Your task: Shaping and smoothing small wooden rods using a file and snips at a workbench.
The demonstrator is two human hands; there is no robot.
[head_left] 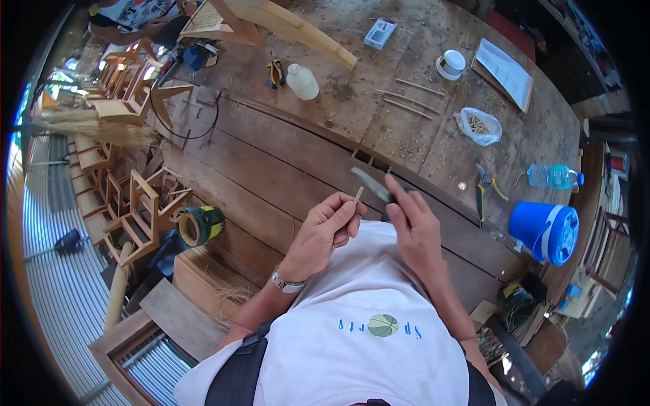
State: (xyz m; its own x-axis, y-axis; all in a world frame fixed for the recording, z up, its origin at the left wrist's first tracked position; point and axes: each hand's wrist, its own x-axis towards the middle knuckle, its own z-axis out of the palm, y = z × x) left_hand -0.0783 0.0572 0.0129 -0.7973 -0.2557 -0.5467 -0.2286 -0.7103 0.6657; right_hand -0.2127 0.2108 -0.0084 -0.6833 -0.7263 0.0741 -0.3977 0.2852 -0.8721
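My left hand (pixel 326 229), with a watch at the wrist, is closed on a short thin stick (pixel 359 194). The stick's pale end pokes up between thumb and fingers. In my right hand (pixel 418 229) is a knife (pixel 370 183), its grey blade slanting up and left. The blade's tip is close beside the stick; I cannot tell whether they touch. The knife's handle is mostly hidden by the fingers. Both hands are in front of my white shirt, over the dark planks (pixel 271 145). Beyond them, several long thin sticks (pixel 410 107) lie on the table (pixel 379 128).
A plastic bag of short sticks (pixel 479 126), yellow-handled pliers (pixel 483 189), a blue bucket (pixel 535 230) and a water bottle (pixel 552 176) are to the right. Farther back are a white bottle (pixel 302 82) and a clipboard (pixel 504 73). Wooden chair frames (pixel 139 210) crowd the left; another person is far left.
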